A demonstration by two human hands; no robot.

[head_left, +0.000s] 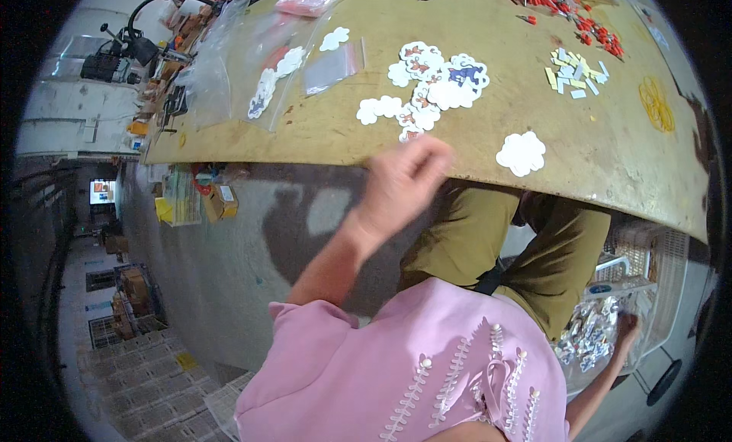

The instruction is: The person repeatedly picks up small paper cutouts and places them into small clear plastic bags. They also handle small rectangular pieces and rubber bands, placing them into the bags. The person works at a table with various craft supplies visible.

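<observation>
My left hand (409, 175) is raised at the table's front edge, slightly blurred, with its fingers curled closed. Whatever they hold, if anything, is hidden. Just beyond it spreads a loose heap of white cloud-shaped cards (421, 88), some printed with orange or blue animal figures. To the right, near the edge, lies a small stack of plain white cloud-shaped cards (522, 154). Down at my right side, my right hand (628, 331) is closed beside a clear plastic bag (589, 331) full of small colourful pieces. What its fingers grip cannot be made out.
On the worktable (305, 141) lie clear plastic bags (217, 80), a small zip bag (332, 68), pale small strips (576, 72), yellow rubber bands (656, 104) and red-tipped pieces (598, 34). A white basket (671, 282) stands below at right, a cardboard box (221, 203) on the left.
</observation>
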